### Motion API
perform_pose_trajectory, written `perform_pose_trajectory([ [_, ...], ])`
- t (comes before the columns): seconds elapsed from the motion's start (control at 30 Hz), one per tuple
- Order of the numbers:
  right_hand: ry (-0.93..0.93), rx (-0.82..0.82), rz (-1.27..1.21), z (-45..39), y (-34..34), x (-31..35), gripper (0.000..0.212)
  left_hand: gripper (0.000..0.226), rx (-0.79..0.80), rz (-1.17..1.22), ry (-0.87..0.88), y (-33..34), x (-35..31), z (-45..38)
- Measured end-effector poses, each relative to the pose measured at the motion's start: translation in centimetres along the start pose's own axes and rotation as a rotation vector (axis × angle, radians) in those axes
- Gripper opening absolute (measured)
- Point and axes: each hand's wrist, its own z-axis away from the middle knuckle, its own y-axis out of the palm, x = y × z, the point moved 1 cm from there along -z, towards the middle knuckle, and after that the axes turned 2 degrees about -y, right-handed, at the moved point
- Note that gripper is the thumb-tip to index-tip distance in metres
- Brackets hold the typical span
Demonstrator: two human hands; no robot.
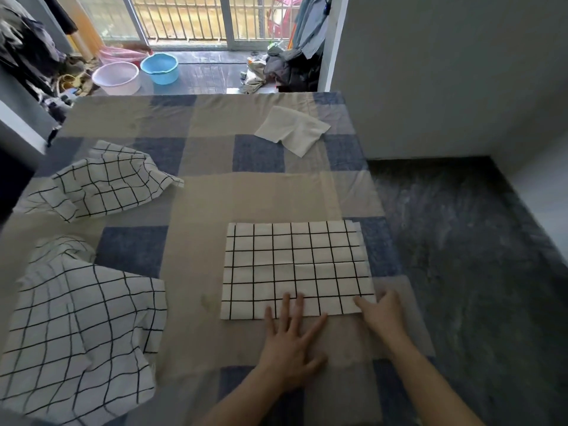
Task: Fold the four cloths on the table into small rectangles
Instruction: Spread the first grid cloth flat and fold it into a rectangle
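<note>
Here, seen from above, a table (196, 241) draped in a beige and blue checked cover fills the frame. Right of centre, low down, lies a folded grid cloth (295, 269), a neat white rectangle with black lines. The left hand (292, 342) rests flat, fingers spread and grasping nothing, its fingertips on the cloth's near edge. The right hand (381, 312) lies loose at the cloth's lower right corner, fingers touching the edge. At lower left sits a rumpled grid cloth (83, 333); above it, middle left, another crumpled grid cloth (104, 182). A plain white cloth (292, 129) lies loosely folded toward the upper centre.
</note>
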Motion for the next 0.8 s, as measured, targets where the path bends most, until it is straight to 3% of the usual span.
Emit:
perform_pose_trajectory([
  [0.1,0.119,0.054,-0.263,-0.7,0.4,0.3,0.052,0.077,-0.015,0.013,0.063,-0.6,0.2,-0.4],
  [0.17,0.141,0.058,-0.275,-0.6,0.9,0.3,0.042,0.075,0.072,0.117,0.076,-1.2,0.4,-0.3],
  [0.27,0.110,0.015,-0.272,-0.4,1.5,0.6,0.034,0.071,0.037,0.213,0.060,-2.7,0.7,0.2],
  [0.4,-0.047,-0.078,-0.385,1.4,0.6,2.0,0.019,0.061,-0.108,0.302,-0.085,-3.3,3.3,1.5],
  [0.5,-0.282,-0.106,-0.398,3.1,-1.4,4.8,0.007,0.049,-0.146,0.395,-0.150,-3.9,5.6,2.6],
  [0.67,-0.559,0.161,-0.477,7.6,-4.8,10.9,0.008,0.039,-0.426,0.758,-0.132,-9.7,7.8,2.6],
  [0.73,-0.596,0.329,-0.507,9.4,-6.0,12.6,0.013,0.047,-0.507,0.897,-0.145,-13.3,8.1,2.3],
  [0.8,-0.620,0.521,-0.478,11.5,-7.3,13.8,0.026,0.066,-0.489,1.101,-0.093,-16.9,8.1,2.1],
])
